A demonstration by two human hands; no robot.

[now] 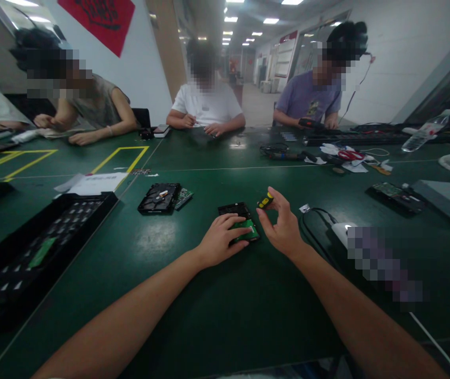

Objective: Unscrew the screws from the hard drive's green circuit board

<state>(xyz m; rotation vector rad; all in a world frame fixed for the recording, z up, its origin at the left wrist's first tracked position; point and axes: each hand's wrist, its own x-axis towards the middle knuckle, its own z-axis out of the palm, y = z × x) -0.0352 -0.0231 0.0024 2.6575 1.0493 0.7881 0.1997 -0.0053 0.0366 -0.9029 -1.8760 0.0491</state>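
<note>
My left hand (223,237) lies with fingers spread over a hard drive (233,209). Its green circuit board (251,230) shows between and beyond the fingers, and the far end is black. Just right of the drive, my right hand (282,223) is raised, pinching a short yellow-and-black tool handle (265,200) between thumb and fingertips. No tip of that tool can be made out. To the left of my hands lies another black drive casing (159,198), with a small loose circuit board (184,198) against its right side.
A long black tray (90,202) with a green piece (42,252) in it lies at left, papers (97,183) behind. At right are a cabled, partly blurred white device (341,230), another drive (397,197) and a grey box (446,195). Several people sit across the table.
</note>
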